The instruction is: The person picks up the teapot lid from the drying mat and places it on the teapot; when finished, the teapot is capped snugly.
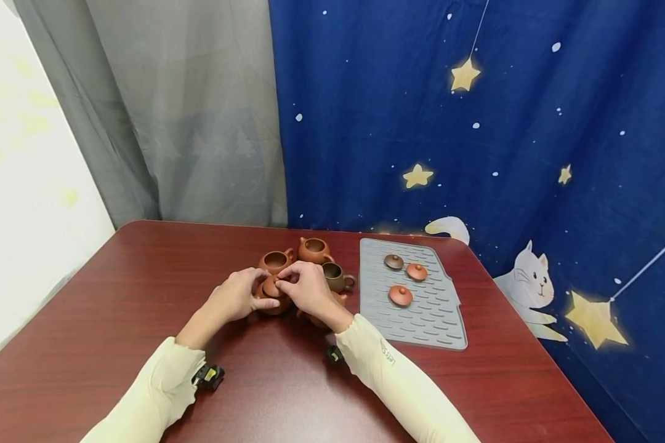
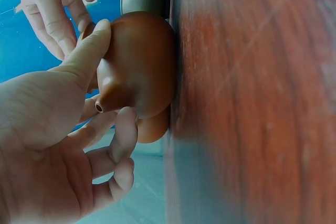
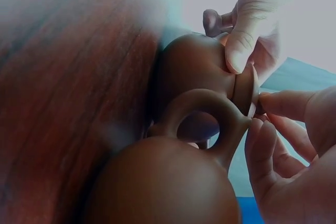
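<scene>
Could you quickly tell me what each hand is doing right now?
Left hand: grips the teapot.
Right hand: pinches the lid on that teapot.

Teapots (image 1: 305, 271) clustered mid-table (image 1: 116, 320); mat (image 1: 432, 320) right, three lids (image 1: 401, 278) on it.

Reddish-brown clay teapots (image 1: 314, 250) cluster at centre frame on a dark red wood-grain table (image 1: 111, 320). Right of them, a ribbed grey mat (image 1: 429, 314) carries three brown lids (image 1: 401, 296). Cream sleeves (image 1: 404, 381) fill the lower frame. Behind, a grey curtain (image 1: 188, 111) meets a navy backdrop (image 1: 476, 123) patterned with yellow stars and a white cat.
</scene>
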{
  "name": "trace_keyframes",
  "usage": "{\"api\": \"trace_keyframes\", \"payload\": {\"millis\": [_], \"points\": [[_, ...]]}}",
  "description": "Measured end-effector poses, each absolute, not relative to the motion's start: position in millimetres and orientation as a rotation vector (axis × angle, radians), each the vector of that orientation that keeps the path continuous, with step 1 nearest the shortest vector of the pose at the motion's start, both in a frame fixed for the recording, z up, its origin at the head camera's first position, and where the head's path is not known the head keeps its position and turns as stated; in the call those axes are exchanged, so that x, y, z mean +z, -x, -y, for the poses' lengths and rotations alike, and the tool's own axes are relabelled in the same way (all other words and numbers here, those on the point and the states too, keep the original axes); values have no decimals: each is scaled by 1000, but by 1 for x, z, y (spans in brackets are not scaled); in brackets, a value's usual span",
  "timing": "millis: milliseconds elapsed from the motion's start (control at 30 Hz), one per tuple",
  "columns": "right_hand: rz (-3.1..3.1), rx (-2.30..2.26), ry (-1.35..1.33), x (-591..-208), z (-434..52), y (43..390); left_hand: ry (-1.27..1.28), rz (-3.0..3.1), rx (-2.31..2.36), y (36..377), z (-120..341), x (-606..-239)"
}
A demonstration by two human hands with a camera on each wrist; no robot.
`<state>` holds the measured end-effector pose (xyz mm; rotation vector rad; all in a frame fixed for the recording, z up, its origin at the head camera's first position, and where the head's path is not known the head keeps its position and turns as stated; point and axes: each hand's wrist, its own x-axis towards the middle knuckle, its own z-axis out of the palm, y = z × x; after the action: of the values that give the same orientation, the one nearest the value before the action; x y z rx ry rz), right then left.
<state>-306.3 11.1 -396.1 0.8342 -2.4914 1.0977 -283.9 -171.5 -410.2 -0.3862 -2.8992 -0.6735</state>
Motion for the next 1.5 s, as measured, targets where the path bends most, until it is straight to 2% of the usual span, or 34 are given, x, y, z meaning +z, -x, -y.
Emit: {"api": "trace_keyframes", "payload": {"millis": [1500], "points": [[2535,1108,-798,-406,-6,312,386,2896,-682,287,172,-413]]}}
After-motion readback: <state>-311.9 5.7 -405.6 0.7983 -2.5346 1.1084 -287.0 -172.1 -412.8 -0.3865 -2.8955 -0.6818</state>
